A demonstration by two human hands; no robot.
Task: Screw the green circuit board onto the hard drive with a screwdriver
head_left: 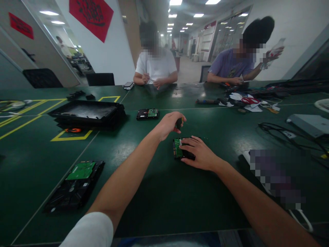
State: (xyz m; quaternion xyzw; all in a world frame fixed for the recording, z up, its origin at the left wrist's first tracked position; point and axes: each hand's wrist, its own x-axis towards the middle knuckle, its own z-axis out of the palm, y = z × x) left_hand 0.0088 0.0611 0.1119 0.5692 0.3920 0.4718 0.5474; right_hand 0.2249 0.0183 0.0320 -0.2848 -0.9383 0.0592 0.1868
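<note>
My right hand (199,152) lies over a hard drive (177,148), its fingers spread across the drive's top. The green circuit board on that drive faces up at its left end; the fingers cover much of the rest. Just above and to the left, my left hand (171,125) is closed around a small dark tool handle with a yellow patch (179,122). Its lower end and exact kind cannot be made out. A larger hard drive (74,185), board side up, rests to the left of my left forearm. Farther off lies another hard drive (147,114).
Stacked black trays (87,113) stand at the left near yellow tape marks (72,138). On the right are a pixelated phone-like slab (275,178), black cables (280,132), a grey box (308,124) and a pile of scraps (250,101). Two people sit across the green table (164,206).
</note>
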